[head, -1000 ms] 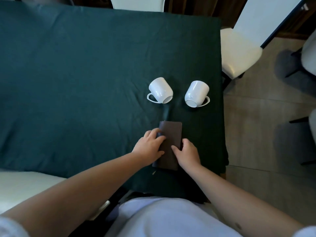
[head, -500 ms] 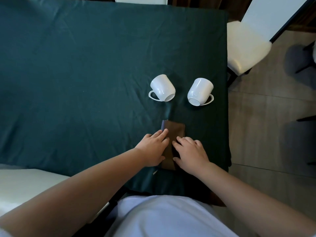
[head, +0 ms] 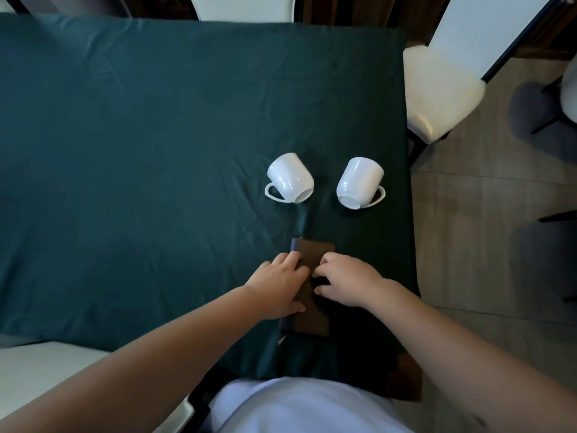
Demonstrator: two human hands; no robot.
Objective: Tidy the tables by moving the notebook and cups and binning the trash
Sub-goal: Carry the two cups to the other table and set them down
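Note:
A brown notebook [head: 313, 254] lies flat on the dark green tablecloth [head: 140, 157] near the table's front right corner. My left hand [head: 278, 287] rests on its left edge, fingers laid along the spine and thumb on the cover. From the right, my right hand [head: 347, 282] touches the cover with bent fingertips. Together the hands hide the notebook's middle. Beyond the notebook, two white cups lie on their sides with their mouths toward me: the left cup [head: 290, 178] and the right cup [head: 359, 182].
A white cushioned chair [head: 437, 95] stands off the table's right edge, over a tiled floor [head: 487, 245]. Another white seat [head: 40, 370] is at my lower left. More chair backs show beyond the far edge.
Both hands have slid from the notebook's sides onto its cover and closer together. The notebook and the two cups have stayed in place.

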